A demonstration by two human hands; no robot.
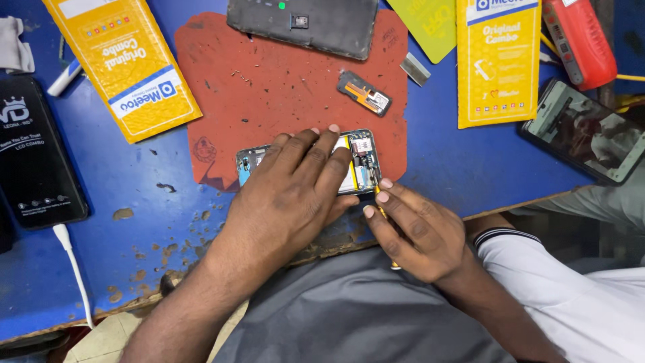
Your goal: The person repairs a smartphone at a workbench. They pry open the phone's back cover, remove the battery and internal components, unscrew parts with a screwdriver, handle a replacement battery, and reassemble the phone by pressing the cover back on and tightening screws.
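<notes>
Opened phone (359,161) between yellow packages (124,64)

Blue worktable (134,195), rust-red mat (269,87), yellow packets (124,64), red tool (581,40), perhaps grey trousers (356,316).

Opened phone (359,161) on mat (269,87) (mid-table).
</notes>
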